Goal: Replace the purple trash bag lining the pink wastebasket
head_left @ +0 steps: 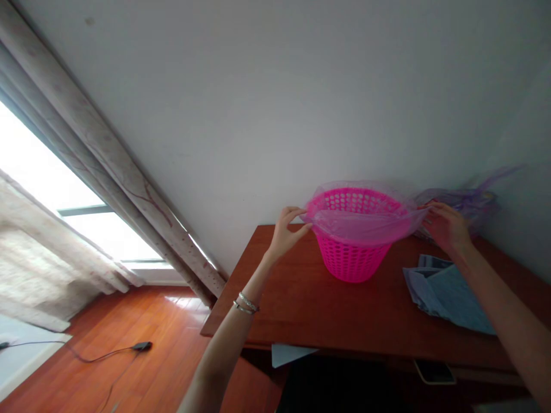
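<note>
Read the view as a clock face centred on the pink basket (353, 263), which stands upright on the reddish-brown table (310, 307), with the pale wall (275, 103) behind it at twelve. A thin, see-through purple plastic bag (361, 228) lies over the basket's rim, its near side draped across the front and its far edge showing above the back.

At nine o'clock, the left hand (289, 230) has its thumb below and its forefinger above, set slightly apart with the bag's edge caught between them; the blur leaves it unclear whether those tips also meet the rim. Bracelets (247, 304) circle that wrist. At three o'clock, the right hand (447, 223) has its fingers clamped together on the opposite edge of the bag, which is drawn out from the rim into a taut point.

Just beyond the right hand, between two and three, lies a crumpled bundle of purple plastic (477, 201). At four, a folded grey-blue cloth (456, 295) rests on the table, partly behind the right forearm. A phone (434, 371) sits below the table edge at five, a white sheet (293, 354) at seven. Towards eight, a black plug (142, 346) lies on the wooden floor (150, 378).
</note>
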Demonstrator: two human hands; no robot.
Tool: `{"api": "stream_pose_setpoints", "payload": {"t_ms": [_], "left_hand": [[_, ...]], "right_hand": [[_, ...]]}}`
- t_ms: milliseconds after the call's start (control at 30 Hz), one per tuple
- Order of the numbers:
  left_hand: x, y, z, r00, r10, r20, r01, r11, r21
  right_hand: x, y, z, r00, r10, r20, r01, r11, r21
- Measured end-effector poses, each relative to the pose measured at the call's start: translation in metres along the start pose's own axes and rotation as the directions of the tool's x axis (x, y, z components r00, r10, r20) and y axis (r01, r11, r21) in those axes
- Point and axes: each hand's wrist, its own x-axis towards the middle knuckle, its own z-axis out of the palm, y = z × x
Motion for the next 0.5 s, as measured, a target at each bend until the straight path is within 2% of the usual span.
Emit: {"api": "stream_pose_setpoints", "payload": {"t_ms": [133, 267, 500], "left_hand": [[0.003, -0.002, 0.010, 0.999, 0.022, -0.027, -0.022, 1.000, 0.019], [0.018, -0.002, 0.008, 0.997, -0.010, -0.075, 0.005, 0.997, -0.073], [0.033, -0.005, 0.007, 0.985, -0.094, -0.147, 0.079, 0.991, -0.107]], "right_hand": [[0.001, -0.003, 0.002, 0.999, -0.031, 0.024, 0.031, 0.999, -0.013], [0.002, -0.007, 0.004, 0.999, -0.032, -0.004, 0.032, 0.999, -0.039], [0.009, -0.007, -0.001, 1.000, -0.031, -0.006, 0.030, 0.996, -0.086]]}}
